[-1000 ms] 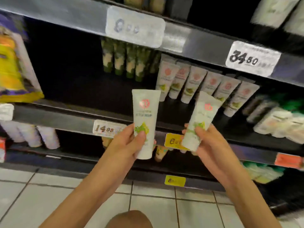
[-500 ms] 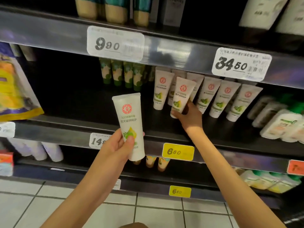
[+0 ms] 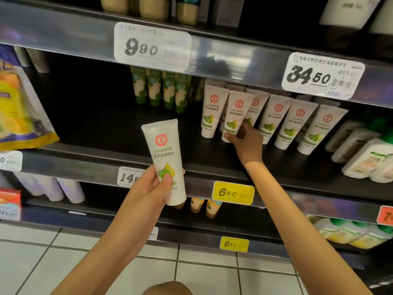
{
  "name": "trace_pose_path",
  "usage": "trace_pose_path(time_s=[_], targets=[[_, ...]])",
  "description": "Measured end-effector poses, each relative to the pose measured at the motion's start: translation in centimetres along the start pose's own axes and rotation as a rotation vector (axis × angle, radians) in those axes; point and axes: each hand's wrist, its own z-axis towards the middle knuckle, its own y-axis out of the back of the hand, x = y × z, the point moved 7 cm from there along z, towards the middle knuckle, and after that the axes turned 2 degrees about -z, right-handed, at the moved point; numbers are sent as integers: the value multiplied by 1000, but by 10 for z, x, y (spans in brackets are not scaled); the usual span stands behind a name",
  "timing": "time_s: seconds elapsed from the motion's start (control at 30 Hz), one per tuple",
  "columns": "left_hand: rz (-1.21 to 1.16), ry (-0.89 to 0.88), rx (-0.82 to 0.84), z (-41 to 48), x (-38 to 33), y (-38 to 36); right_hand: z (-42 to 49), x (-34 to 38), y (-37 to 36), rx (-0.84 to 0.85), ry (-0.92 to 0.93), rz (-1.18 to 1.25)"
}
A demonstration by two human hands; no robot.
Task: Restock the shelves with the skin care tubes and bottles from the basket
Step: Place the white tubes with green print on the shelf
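White plastic tube [image 3: 165,158], red seal and green fruit print, is upright in the left hand [image 3: 148,188] with its cap end down. The thumb lies across the front and the fingers curl behind, clamped on the lower half. It hangs in front of the middle shelf [image 3: 85,160] edge, not yet on the board. The right hand [image 3: 247,145] reaches into that shelf, thumb and fingers pinched on the cap end of a second matching tube [image 3: 236,116]. That tube stands cap-down at the front of the row of same tubes [image 3: 302,124], just beside its neighbours. Whether its base sits fully on the board cannot be told, because the hand covers it. Green tubes [image 3: 161,90] stand further back to the left, with dark shelf space in front of them. A yellow price tag [image 3: 233,192] is on the shelf lip below the row. Judged progress is mid-task: the row already has several facings, one tube is at its slot and needs only letting go, and one waits in the left hand, likely for the spot beside it. The basket is not in view, so how much stock is left cannot be told. At least one tube remains, and no bottles are seen being handled.
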Motion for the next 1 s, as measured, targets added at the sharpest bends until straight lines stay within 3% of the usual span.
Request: trace_pose_path(time_s=[0.17,0.3,0.33,0.43,0.5,0.6,0.77,0.87,1.0], targets=[[-48,0,51,-3,-2,-14,-6,4,2,50,-41,12],[-84,-21,105,-4,-11,-23,-45,17,28,-79,-89,132],[-95,-28,116,-3,-13,-26,-63,22,29,-20,-58,218],[-96,-61,175,1,-17,-41,-123,48,10,439,10,423],[-13,-102,216,2,-19,-53,-142,55,11,550,35,425],[131,-157,254,7,-22,-64,-132,49,26,467,41,402],[139,-99,250,13,-10,-57,-68,5,59,115,5,113],[160,-80,200,7,-1,-43,-39,-24,56,98,-108,-9],[116,-31,124,5,5,-27,-17,-24,42,65,-37,-199]])
